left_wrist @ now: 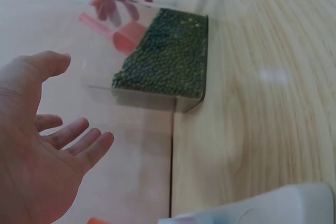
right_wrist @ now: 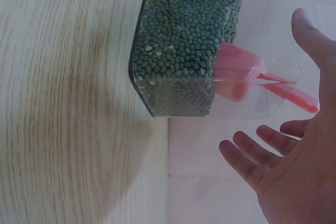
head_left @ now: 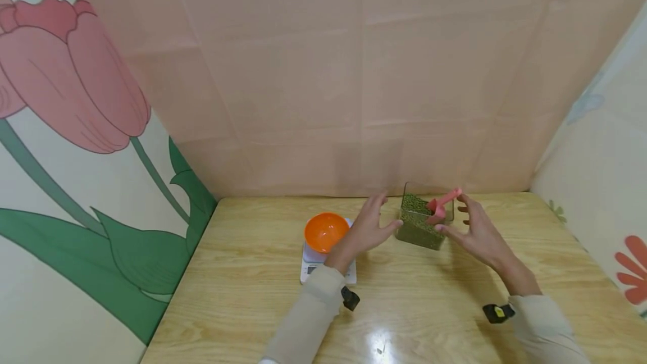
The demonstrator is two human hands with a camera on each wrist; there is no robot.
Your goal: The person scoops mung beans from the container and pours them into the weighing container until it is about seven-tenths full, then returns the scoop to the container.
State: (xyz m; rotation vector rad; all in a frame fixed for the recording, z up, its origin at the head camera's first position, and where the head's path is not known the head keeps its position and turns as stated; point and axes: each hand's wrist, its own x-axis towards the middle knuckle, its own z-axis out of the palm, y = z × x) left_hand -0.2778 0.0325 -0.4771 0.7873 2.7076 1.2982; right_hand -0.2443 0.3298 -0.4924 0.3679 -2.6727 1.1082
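Note:
A clear plastic container (head_left: 418,233) partly filled with green mung beans (left_wrist: 165,51) stands near the back of the table. A pink scoop (right_wrist: 239,72) leans in it, bowl end against the beans and handle sticking out over the rim. To the container's left is my left hand (head_left: 373,226), thumb and fingers spread, holding nothing. My right hand (head_left: 480,235) is on the other side, fingers loosely bent, close to the scoop's handle without gripping it. In the wrist views both the left hand (left_wrist: 47,150) and the right hand (right_wrist: 299,166) appear apart from the container walls.
An orange bowl (head_left: 326,231) sits on a white kitchen scale (head_left: 309,275), left of the container and partly behind my left wrist. A pinkish sheet (head_left: 283,100) covers the wall behind the wooden table (head_left: 242,296). Painted side walls flank it.

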